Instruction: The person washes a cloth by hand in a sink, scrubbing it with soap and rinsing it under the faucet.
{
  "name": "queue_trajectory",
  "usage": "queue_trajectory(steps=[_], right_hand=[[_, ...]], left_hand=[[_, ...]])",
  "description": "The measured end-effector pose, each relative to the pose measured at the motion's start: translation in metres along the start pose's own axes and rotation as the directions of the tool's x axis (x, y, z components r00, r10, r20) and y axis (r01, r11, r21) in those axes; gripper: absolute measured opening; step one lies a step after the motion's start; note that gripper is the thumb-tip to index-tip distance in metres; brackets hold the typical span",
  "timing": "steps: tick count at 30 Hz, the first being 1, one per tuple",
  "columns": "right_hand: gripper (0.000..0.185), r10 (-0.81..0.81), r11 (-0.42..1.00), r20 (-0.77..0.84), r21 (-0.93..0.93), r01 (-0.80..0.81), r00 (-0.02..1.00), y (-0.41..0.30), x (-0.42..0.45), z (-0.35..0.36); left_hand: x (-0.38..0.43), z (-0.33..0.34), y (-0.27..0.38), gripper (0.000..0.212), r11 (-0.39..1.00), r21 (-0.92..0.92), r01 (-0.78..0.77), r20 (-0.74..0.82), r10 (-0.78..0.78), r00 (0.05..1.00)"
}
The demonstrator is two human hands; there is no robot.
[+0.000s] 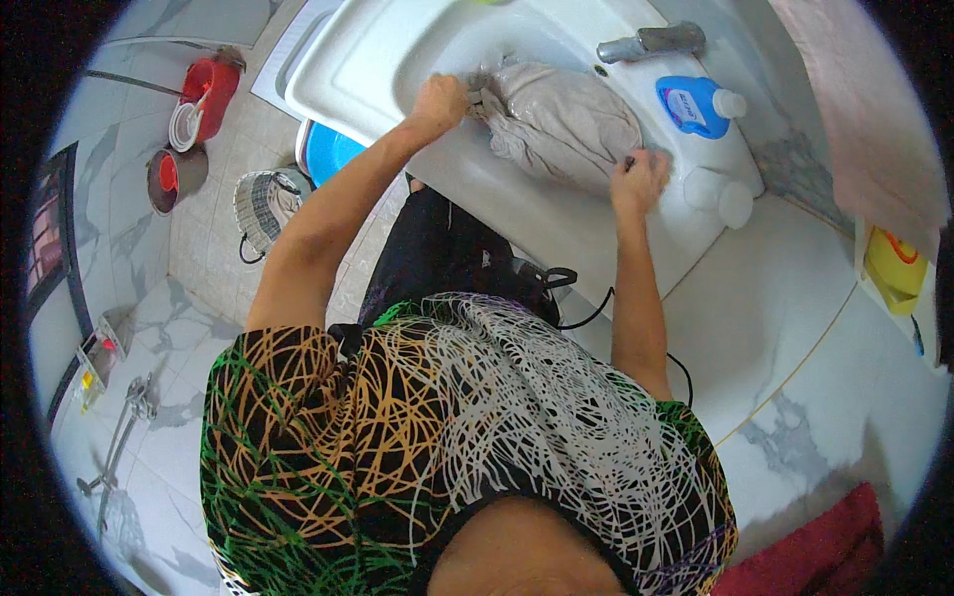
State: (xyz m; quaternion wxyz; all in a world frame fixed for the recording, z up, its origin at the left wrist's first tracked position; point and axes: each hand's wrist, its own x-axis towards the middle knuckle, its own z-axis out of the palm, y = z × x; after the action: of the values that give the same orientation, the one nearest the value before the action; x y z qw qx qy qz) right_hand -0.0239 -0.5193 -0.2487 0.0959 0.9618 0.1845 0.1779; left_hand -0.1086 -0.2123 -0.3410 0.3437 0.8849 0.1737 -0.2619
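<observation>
A wet, greyish-beige cloth item (555, 112) lies bunched and puffed up in the basin of a white sink (436, 56). At its left end, my left hand (441, 103) is closed on a gathered part of the fabric. My right hand (639, 182) grips the cloth's lower right edge near the sink's front rim. A small dark spot shows by the right fingers; what it is I cannot tell. The metal faucet (651, 42) sits beyond the cloth, on the back ledge.
On the right ledge are a blue detergent bottle (689, 106) and a white bottle (717, 195). A blue basin (332, 153) and a woven basket (257, 205) with cloth stand on the tiled floor at left. A pinkish towel (868, 104) hangs at right.
</observation>
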Motion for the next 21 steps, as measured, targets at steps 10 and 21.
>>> queue_trajectory(steps=[10,21], right_hand=[[0.028,-0.416,0.532,0.396,0.836,-0.134,0.819,-0.131,0.002,0.044],[0.02,-0.268,0.526,0.452,0.809,-0.264,0.851,-0.11,-0.004,0.076]], left_hand=[[0.028,0.011,0.022,0.055,0.993,-0.073,-0.087,-0.463,0.044,0.885],[0.018,-0.023,0.036,0.041,0.984,-0.171,0.054,-0.432,-0.124,0.893]])
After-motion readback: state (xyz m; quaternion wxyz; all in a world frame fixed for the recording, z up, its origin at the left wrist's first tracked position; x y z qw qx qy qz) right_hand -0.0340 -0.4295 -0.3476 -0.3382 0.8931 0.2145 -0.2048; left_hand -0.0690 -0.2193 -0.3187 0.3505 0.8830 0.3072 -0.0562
